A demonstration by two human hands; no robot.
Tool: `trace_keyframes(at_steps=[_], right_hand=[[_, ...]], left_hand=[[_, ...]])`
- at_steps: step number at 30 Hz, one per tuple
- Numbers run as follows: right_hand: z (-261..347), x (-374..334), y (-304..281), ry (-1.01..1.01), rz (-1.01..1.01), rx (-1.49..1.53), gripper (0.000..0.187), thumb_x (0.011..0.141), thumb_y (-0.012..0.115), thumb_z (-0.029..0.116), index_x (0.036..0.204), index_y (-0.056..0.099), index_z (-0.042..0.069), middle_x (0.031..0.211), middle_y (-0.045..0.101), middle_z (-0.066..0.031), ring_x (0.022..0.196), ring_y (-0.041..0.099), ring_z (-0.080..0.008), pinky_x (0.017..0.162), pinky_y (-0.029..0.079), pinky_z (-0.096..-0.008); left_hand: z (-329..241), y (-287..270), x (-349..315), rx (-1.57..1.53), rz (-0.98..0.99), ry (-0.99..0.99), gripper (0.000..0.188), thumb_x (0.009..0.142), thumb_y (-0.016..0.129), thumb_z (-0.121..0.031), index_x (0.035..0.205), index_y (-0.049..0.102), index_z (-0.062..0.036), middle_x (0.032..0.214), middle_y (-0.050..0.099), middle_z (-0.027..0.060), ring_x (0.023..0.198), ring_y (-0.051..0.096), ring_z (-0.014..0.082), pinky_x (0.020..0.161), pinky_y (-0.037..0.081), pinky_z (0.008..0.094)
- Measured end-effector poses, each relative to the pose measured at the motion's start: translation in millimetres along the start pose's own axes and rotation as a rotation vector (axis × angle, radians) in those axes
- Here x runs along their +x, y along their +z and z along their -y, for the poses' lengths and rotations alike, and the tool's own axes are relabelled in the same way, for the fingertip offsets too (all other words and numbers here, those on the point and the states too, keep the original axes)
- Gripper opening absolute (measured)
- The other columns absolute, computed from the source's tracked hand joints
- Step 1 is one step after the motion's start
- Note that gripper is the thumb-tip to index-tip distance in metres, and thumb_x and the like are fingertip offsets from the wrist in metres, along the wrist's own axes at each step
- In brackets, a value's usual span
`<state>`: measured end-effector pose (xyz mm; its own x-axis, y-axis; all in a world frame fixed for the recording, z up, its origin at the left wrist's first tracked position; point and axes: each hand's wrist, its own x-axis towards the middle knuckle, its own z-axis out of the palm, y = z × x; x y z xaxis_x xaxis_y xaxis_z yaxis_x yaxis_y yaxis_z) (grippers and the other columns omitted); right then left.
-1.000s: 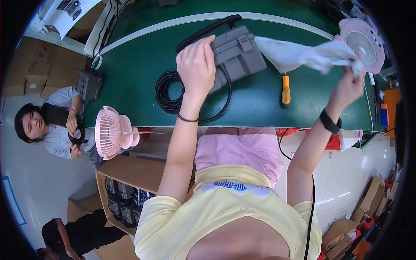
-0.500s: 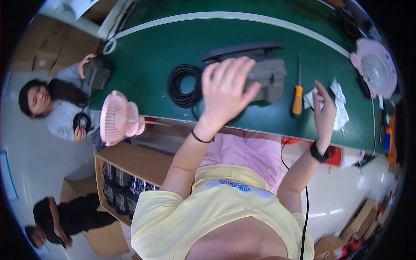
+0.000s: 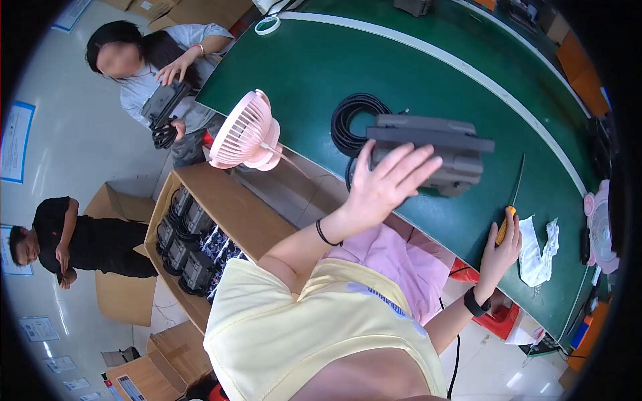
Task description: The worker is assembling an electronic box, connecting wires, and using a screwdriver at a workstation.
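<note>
A dark grey plastic box-shaped device (image 3: 458, 175) sits on the green table, with a long flat lid-like piece (image 3: 461, 139) across its top. My left hand (image 3: 381, 180) is over the near left part of the device, fingers stretched and apart; whether they touch it I cannot tell. Behind that hand, part of the device is hidden. A coiled black cable (image 3: 344, 127) lies at the device's left. On the right, my right hand (image 3: 500, 254) has its fingers closed round the yellow handle of a screwdriver (image 3: 516, 187), whose shaft points away from me.
Crumpled white material (image 3: 535, 250) lies right of my right hand. A pink fan (image 3: 244, 134) stands at the left table edge; another pink fan (image 3: 602, 224) is far right. An open carton (image 3: 221, 207) of similar devices stands below left. A co-worker (image 3: 150, 73) handles another device.
My right hand has come onto the screwdriver and closed round its handle. The device's lid-like piece has shifted from its far side to across its top. The whole view has turned.
</note>
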<state>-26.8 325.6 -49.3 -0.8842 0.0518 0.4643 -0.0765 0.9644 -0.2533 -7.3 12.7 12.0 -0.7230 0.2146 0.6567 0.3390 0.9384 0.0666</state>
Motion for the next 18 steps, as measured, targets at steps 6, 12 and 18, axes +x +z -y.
trace_keyframes(at_steps=[6, 12, 18], right_hand=[[-22.7, 14.4, 1.4, -0.025, 0.025, 0.166, 0.031, 0.097, 0.055, 0.007, 0.127, 0.064, 0.008, 0.130, 0.063, -0.0149, 0.121, 0.057, -0.0336, 0.103, 0.044, -0.0429], [-35.4, 25.1, 5.9, 0.097, -0.031, 0.245, 0.029, 0.100, 0.052, 0.006, 0.127, 0.062, 0.005, 0.128, 0.063, -0.0153, 0.120, 0.059, -0.0334, 0.103, 0.045, -0.0390], [-17.5, 12.3, -8.3, 0.309, -0.206, 0.453, 0.029, 0.103, 0.051, 0.008, 0.130, 0.060, 0.001, 0.129, 0.064, -0.0144, 0.120, 0.061, -0.0279, 0.102, 0.045, -0.0360]], left_hand=[[53.2, 15.3, 34.2, 0.126, 0.043, -0.078, 0.095, 0.060, 0.084, -0.031, 0.147, 0.047, -0.0242, 0.147, 0.048, -0.0017, 0.130, 0.048, 0.0219, 0.104, 0.037, 0.0575], [140.0, 46.9, 80.5, 0.412, -0.021, -0.233, 0.100, 0.062, 0.088, -0.032, 0.150, 0.040, -0.0202, 0.144, 0.047, 0.0031, 0.130, 0.046, 0.0227, 0.100, 0.035, 0.0577], [186.5, 70.7, 101.5, 0.777, -0.019, -0.438, 0.097, 0.063, 0.089, -0.036, 0.146, 0.042, -0.0166, 0.140, 0.048, 0.0031, 0.128, 0.044, 0.0233, 0.098, 0.033, 0.0598]])
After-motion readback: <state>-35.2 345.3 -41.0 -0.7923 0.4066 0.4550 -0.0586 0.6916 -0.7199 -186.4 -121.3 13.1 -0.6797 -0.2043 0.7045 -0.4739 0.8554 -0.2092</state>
